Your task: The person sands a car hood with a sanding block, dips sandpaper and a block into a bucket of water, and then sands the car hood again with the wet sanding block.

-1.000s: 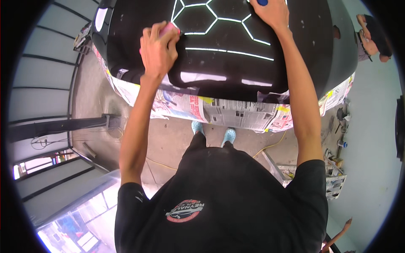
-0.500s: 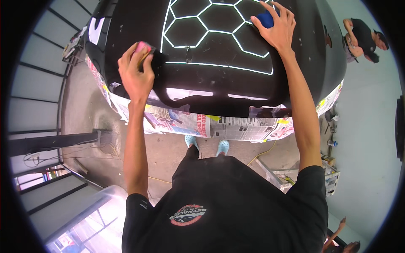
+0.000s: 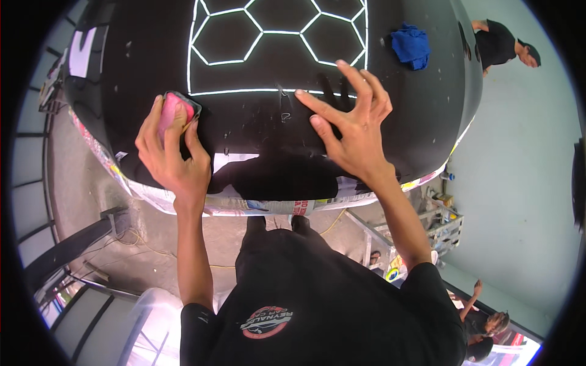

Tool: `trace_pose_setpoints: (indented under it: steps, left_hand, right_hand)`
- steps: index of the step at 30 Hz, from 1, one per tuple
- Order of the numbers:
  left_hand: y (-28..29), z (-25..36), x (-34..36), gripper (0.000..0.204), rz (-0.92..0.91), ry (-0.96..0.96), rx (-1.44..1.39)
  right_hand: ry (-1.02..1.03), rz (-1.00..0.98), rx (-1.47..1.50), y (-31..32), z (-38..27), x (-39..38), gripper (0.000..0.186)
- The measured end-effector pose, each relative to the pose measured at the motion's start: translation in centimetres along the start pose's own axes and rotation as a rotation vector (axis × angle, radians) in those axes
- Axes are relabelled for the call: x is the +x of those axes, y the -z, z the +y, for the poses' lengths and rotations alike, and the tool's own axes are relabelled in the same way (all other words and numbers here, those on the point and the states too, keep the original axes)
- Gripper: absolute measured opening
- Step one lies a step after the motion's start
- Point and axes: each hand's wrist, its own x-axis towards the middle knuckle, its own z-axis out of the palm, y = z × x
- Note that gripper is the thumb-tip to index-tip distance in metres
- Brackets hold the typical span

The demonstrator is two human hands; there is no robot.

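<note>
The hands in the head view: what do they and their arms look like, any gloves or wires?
They are a person's own. The left hand and right hand are ungloved, with slender fingers; no cables show. The forearms are bare too, up to the short black sleeves of a dark shirt; the left one bears a small pale marking.

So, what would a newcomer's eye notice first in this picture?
The white hexagon reflections across the top of the glossy black panel would likely catch the eye first. Next come the blue cloth at the panel's upper right and the pink block in the left grip, near the reflections' lower-left corner.
</note>
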Motion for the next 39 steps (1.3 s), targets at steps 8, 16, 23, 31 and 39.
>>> trace_pose_setpoints:
  steps: [8,16,23,31,39]
  left_hand:
    - [0.2,0.0,0.3,0.032,-0.080,0.018,-0.013]
    - [0.5,-0.2,0.3,0.031,-0.118,-0.003,-0.029]
    - [0.6,0.0,0.3,0.029,-0.131,0.005,-0.030]
    - [0.2,0.2,-0.1,0.028,-0.131,0.064,-0.077]
    - [0.4,0.1,-0.2,0.027,-0.155,0.071,-0.059]
  right_hand:
    - [-0.006,-0.017,-0.038,-0.9,-2.6,-2.0,0.039]
    - [-0.058,0.020,-0.122,-0.9,-2.0,-1.0,0.040]
    - [0.028,-0.070,-0.131,-0.5,-3.6,-2.2,0.034]
    - [-0.149,-0.018,-0.088,-1.1,-3.0,-1.8,0.036]
    - [-0.325,-0.034,-0.115,-0.9,-3.3,-1.6,0.050]
